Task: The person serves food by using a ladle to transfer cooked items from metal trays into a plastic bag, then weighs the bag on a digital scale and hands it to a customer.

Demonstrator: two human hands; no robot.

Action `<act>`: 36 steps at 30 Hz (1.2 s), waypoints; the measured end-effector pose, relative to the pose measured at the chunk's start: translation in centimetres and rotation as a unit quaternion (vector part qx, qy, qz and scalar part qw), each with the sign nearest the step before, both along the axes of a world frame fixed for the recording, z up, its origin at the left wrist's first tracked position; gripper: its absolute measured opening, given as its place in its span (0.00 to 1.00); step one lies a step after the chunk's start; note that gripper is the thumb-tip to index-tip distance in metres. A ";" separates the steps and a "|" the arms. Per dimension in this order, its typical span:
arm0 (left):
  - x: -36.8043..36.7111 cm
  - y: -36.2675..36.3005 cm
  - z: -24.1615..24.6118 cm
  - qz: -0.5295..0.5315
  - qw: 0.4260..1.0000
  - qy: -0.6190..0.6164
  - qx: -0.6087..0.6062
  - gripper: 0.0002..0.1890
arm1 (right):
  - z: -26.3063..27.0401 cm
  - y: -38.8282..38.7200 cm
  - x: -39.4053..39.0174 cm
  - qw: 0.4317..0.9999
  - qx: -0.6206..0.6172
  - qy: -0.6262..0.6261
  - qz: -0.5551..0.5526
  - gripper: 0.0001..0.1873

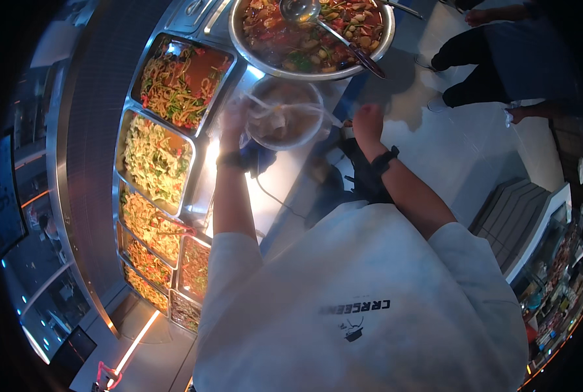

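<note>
A round bowl [272, 139] of food stands in a thin clear plastic bag [301, 109] on the steel counter in front of me. The bag's handles are twisted into a knot over the middle of the bowl. At the bowl's left side my left hand [233, 116], blurred by glare, grips one handle. The other handle stretches out straight towards my right hand [368, 122], which is curled beyond the counter edge. Blur hides whether the right fingers hold that handle. Both wrists wear dark bands.
A large steel basin [384, 49] of steaming stew with a ladle [340, 39] stands just beyond the bowl. Trays of cooked food, including noodle-like strips [174, 88] and a pale dish [154, 157], line the left. A cable [272, 196] crosses the counter. Another person [497, 68] stands at the right.
</note>
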State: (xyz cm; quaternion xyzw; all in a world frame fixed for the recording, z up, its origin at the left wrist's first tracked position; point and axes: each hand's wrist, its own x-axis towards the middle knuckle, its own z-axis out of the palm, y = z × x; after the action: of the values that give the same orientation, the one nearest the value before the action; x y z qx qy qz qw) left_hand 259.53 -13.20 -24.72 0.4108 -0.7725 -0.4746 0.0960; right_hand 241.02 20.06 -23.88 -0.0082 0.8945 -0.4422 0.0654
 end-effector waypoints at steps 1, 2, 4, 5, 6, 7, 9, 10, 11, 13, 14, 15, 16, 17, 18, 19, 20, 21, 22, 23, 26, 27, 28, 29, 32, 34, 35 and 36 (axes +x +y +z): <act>0.7 0.5 -1.5 -0.031 0.998 -0.022 0.042 0.23 | -1.7 0.7 1.1 0.988 -0.009 -0.133 0.081 0.10; 0.5 1.6 -3.1 0.037 0.999 0.003 0.040 0.24 | -3.1 1.1 1.6 0.949 0.012 -0.281 0.143 0.09; 1.0 1.9 -4.2 -0.022 0.988 -0.058 -0.140 0.24 | -5.1 1.2 2.8 0.923 -0.075 -0.332 0.179 0.10; 1.5 2.2 -4.2 -0.063 0.947 -0.141 -0.282 0.24 | -5.8 0.9 3.7 0.885 -0.121 -0.400 0.205 0.10; 1.8 2.5 -4.0 -0.078 0.946 -0.103 -0.297 0.24 | -6.2 0.6 4.3 0.884 -0.123 -0.403 0.200 0.10; 2.1 2.8 -3.6 -0.019 0.977 -0.092 -0.194 0.24 | -6.5 0.2 4.8 0.919 -0.122 -0.284 0.244 0.11; 2.4 3.0 -2.4 0.038 0.992 -0.080 -0.089 0.24 | -6.7 0.0 5.3 0.939 -0.120 -0.160 0.280 0.12; 2.6 3.1 -1.9 0.045 0.990 -0.102 -0.089 0.24 | -6.6 -0.1 5.4 0.953 -0.122 -0.178 0.211 0.12; 2.8 3.4 -1.5 0.044 0.989 -0.105 -0.098 0.23 | -6.4 0.1 5.5 0.959 -0.123 -0.187 0.176 0.12; 3.4 4.0 -1.4 0.049 0.988 -0.117 -0.090 0.22 | -6.0 0.5 5.5 0.902 -0.309 -0.299 0.023 0.11; 3.6 4.4 -1.8 0.056 0.987 -0.119 -0.096 0.21 | -5.7 0.7 5.4 0.788 -0.467 -0.386 -0.109 0.11; 3.8 4.9 -2.3 0.046 0.989 -0.106 -0.091 0.21 | -5.4 0.8 5.4 0.787 -0.477 -0.380 -0.094 0.11; 4.1 5.4 -3.0 0.027 0.987 -0.124 -0.099 0.20 | -5.0 0.9 5.4 0.762 -0.520 -0.380 -0.074 0.10; 4.4 5.8 -3.8 0.024 0.983 -0.146 -0.113 0.20 | -4.6 0.8 5.3 0.730 -0.553 -0.398 -0.053 0.10; 4.8 6.4 -4.6 0.031 0.975 -0.176 -0.130 0.20 | -4.2 1.0 5.3 0.734 -0.562 -0.378 -0.051 0.10; 5.2 6.9 -5.5 0.038 0.966 -0.208 -0.149 0.20 | -3.8 1.1 5.2 0.734 -0.537 -0.417 -0.007 0.09; 5.7 7.3 -6.3 0.048 0.961 -0.222 -0.156 0.20 | -3.4 1.2 5.2 0.740 -0.492 -0.459 0.008 0.10; 6.2 7.6 -7.1 0.067 0.959 -0.238 -0.139 0.21 | -3.0 1.2 5.3 0.731 -0.508 -0.454 0.042 0.10; 6.6 7.9 -7.8 0.079 0.965 -0.225 -0.114 0.21 | -2.7 1.2 5.5 0.795 -0.392 -0.453 0.090 0.10; 6.9 7.9 -8.3 0.079 0.966 -0.221 -0.106 0.21 | -2.3 1.1 5.7 0.840 -0.283 -0.440 0.145 0.11; 7.1 8.4 -9.5 0.130 0.964 -0.223 -0.059 0.22 | -0.9 -0.9 8.1 0.914 -0.259 -0.203 0.238 0.10; 6.9 8.8 -9.6 0.120 0.971 -0.198 -0.057 0.22 | -0.2 -1.7 8.8 0.924 -0.251 -0.118 0.264 0.10; 6.8 9.2 -9.7 0.134 0.977 -0.165 -0.017 0.21 | 0.7 -3.0 10.0 0.943 -0.166 -0.093 0.272 0.09; 6.8 9.9 -9.6 0.132 0.973 -0.186 -0.023 0.20 | 1.9 -4.4 11.7 0.954 -0.108 -0.033 0.279 0.09; 6.9 12.2 -8.3 0.109 0.968 -0.202 -0.104 0.21 | 6.4 -9.2 17.5 0.899 -0.294 -0.120 0.302 0.12; 7.3 13.5 -6.6 0.131 0.977 -0.158 -0.048 0.23 | 9.0 -9.5 19.7 0.885 -0.272 -0.106 0.361 0.15; 7.5 14.1 -5.5 0.144 0.980 -0.135 -0.010 0.24 | 10.2 -9.0 20.5 0.870 -0.285 -0.144 0.375 0.16; 7.3 14.5 -4.4 0.157 0.981 -0.107 0.033 0.24 | 11.2 -8.9 20.7 0.870 -0.266 -0.166 0.381 0.17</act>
State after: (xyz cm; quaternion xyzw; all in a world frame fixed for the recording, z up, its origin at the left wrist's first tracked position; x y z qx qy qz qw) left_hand 266.83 1.34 -29.16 0.5784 -0.6882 -0.4319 0.0727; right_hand 261.73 11.15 -12.66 -0.2922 0.6464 -0.5988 0.3717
